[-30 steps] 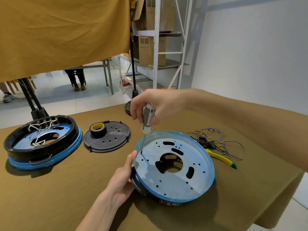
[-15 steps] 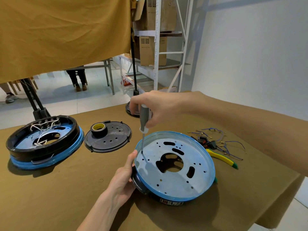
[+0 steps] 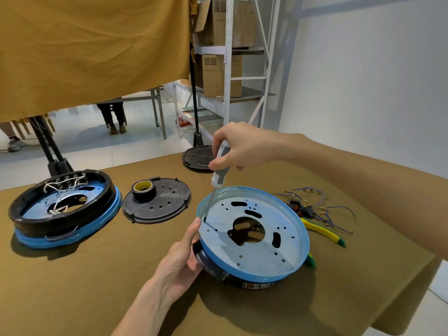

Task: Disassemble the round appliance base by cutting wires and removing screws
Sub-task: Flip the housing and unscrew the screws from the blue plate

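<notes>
A round appliance base [image 3: 254, 238] with a blue metal plate and black underside lies tilted on the brown table. My left hand [image 3: 184, 258] grips its left rim, thumb up along the edge. My right hand [image 3: 240, 149] holds a grey-and-white screwdriver [image 3: 219, 166] upright. The tip of the screwdriver sits on the plate near the left rim. Cut wires with terminals [image 3: 315, 207] lie to the right of the base, next to yellow-handled cutters [image 3: 322, 232].
A second base [image 3: 65, 212] with white wires inside stands at the left. A black perforated cover [image 3: 157, 202] carries a roll of tape [image 3: 144, 189]. Another black disc [image 3: 197, 157] lies at the table's far edge. Shelving and people's legs are behind.
My right hand has turned on the screwdriver handle and shifted slightly; the tip stays at the same spot on the plate. My left hand keeps its grip on the rim.
</notes>
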### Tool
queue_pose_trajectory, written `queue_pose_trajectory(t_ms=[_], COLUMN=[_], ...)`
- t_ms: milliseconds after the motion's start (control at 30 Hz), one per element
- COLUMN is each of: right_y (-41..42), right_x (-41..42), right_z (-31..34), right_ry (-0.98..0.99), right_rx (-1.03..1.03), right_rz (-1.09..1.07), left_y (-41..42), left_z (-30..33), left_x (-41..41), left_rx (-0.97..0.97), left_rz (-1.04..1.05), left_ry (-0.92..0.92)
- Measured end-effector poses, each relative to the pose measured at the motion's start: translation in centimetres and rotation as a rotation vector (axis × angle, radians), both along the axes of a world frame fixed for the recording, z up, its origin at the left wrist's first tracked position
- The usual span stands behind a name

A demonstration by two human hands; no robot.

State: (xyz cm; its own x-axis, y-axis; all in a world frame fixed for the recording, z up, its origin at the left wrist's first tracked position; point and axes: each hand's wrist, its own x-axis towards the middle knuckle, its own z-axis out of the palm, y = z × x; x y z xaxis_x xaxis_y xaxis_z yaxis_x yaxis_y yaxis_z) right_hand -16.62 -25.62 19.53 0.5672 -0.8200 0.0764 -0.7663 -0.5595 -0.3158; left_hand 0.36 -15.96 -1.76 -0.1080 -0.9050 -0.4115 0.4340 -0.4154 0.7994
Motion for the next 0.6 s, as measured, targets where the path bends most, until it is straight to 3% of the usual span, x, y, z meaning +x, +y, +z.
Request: queue_pose_trajectory(t_ms=[600], right_y=[0.04], right_x=[0.0], right_z=[-1.08], right_ry=[-0.09], right_rx=[-0.098], right_rz=[0.046], left_y=[-0.27], left_z=[-0.03], left_x=[0.07], left_rx=[0.103], left_rz=[0.052], left_ry=[0.083])
